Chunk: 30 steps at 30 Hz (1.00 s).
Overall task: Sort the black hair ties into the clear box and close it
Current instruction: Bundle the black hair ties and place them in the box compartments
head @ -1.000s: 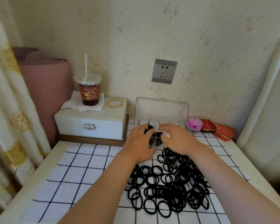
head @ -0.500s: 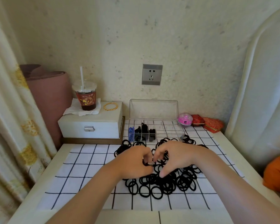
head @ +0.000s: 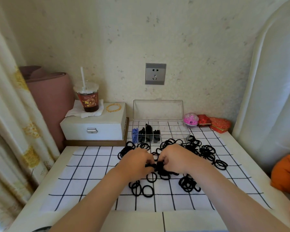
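Many black hair ties [head: 206, 151] lie scattered over the checked cloth [head: 84, 173]. My left hand [head: 135, 162] and my right hand [head: 175, 159] meet over the pile, fingers curled, together gripping a bunch of black hair ties [head: 159, 165]. Behind them stands the clear box [head: 172, 129] with dividers, its lid [head: 157, 110] upright against the wall. Its left compartments hold black ties and a few blue ones [head: 134, 134]; the right compartments look bare.
A white drawer box [head: 94, 126] stands at the back left with an iced drink cup [head: 89, 99] and a gold bangle [head: 113, 107] on it. Pink and red trinkets [head: 206, 122] sit right of the clear box. An orange thing [head: 286, 174] lies at the right edge.
Both hands have drawn back from the clear box to the pile and gathered a bunch of ties between them. The camera has pulled back.
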Each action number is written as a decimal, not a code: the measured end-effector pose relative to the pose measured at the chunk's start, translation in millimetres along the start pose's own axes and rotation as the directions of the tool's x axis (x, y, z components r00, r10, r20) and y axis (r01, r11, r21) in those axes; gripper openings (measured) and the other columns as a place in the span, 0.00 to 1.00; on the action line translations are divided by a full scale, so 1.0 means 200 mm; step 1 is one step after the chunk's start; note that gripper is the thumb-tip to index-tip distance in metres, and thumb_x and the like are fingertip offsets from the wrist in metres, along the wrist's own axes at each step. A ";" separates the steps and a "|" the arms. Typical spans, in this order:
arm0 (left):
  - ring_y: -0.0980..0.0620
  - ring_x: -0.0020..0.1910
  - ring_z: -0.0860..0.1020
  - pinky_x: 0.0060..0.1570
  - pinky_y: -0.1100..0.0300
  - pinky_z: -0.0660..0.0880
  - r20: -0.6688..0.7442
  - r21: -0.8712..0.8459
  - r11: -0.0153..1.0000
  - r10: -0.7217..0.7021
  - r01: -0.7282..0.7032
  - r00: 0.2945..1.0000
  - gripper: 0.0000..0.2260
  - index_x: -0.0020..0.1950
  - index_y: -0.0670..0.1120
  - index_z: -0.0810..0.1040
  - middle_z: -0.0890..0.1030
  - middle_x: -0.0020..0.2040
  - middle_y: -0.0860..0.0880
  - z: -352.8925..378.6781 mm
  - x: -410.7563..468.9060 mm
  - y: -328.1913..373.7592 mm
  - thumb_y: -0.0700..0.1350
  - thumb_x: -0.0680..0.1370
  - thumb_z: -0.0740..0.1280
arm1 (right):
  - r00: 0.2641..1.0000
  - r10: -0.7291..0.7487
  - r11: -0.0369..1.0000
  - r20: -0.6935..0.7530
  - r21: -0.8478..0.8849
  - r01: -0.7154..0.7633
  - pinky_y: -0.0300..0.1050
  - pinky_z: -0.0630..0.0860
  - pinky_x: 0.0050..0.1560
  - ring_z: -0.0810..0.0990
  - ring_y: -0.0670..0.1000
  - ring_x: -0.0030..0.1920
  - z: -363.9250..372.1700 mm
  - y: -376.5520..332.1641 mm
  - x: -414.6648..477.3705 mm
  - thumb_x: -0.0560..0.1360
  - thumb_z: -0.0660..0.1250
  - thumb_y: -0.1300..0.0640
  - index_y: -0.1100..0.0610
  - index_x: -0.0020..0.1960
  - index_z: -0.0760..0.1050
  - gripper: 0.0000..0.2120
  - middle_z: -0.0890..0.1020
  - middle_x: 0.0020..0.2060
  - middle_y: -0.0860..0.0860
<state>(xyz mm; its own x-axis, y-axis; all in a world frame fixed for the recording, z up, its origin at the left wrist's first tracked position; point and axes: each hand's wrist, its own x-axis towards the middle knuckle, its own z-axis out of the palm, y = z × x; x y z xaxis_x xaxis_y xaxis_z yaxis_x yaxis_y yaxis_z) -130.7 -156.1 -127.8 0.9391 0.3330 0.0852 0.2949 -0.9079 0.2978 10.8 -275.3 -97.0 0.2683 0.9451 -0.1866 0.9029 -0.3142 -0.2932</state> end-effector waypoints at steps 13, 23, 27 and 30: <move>0.57 0.34 0.74 0.38 0.61 0.69 0.117 -0.492 0.782 -0.377 0.384 0.919 0.07 0.40 0.53 0.76 0.76 0.34 0.55 -0.12 0.06 -0.05 0.48 0.77 0.63 | 0.987 0.073 0.922 -0.141 0.388 -0.013 0.27 0.73 0.43 0.79 0.37 0.41 0.02 0.06 0.15 0.70 0.71 0.67 0.48 0.54 0.84 0.19 0.84 0.49 0.46; 0.53 0.37 0.78 0.43 0.58 0.76 0.087 -0.506 0.761 -0.424 0.406 0.902 0.08 0.42 0.48 0.79 0.81 0.38 0.49 -0.13 0.07 -0.09 0.50 0.78 0.66 | 0.986 0.049 0.976 -0.162 0.218 -0.013 0.32 0.72 0.49 0.80 0.45 0.50 0.04 0.04 0.19 0.71 0.70 0.68 0.48 0.53 0.84 0.18 0.82 0.49 0.46; 0.47 0.42 0.85 0.49 0.52 0.82 0.077 -0.601 0.661 -0.512 0.449 0.856 0.06 0.42 0.47 0.81 0.85 0.39 0.45 -0.14 0.07 -0.11 0.47 0.76 0.69 | 0.974 0.127 0.918 -0.186 0.394 -0.044 0.32 0.77 0.51 0.81 0.40 0.46 -0.01 0.04 0.17 0.70 0.73 0.69 0.48 0.48 0.85 0.16 0.84 0.44 0.43; 0.48 0.40 0.85 0.48 0.52 0.83 0.062 -0.632 0.624 -0.551 0.460 0.832 0.05 0.40 0.47 0.82 0.85 0.38 0.46 -0.14 0.07 -0.12 0.46 0.75 0.70 | 0.939 0.213 0.786 -0.270 0.618 -0.001 0.37 0.79 0.48 0.84 0.42 0.43 -0.08 0.01 0.15 0.69 0.75 0.68 0.48 0.47 0.85 0.16 0.86 0.42 0.46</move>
<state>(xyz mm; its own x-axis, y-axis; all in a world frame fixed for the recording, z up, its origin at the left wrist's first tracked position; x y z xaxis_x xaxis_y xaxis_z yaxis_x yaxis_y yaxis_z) -128.6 -122.7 -107.4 0.6297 0.7618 -0.1520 0.5046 -0.2524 0.8257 25.8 -246.9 -88.7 0.5350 0.8447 0.0152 0.5024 -0.3036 -0.8096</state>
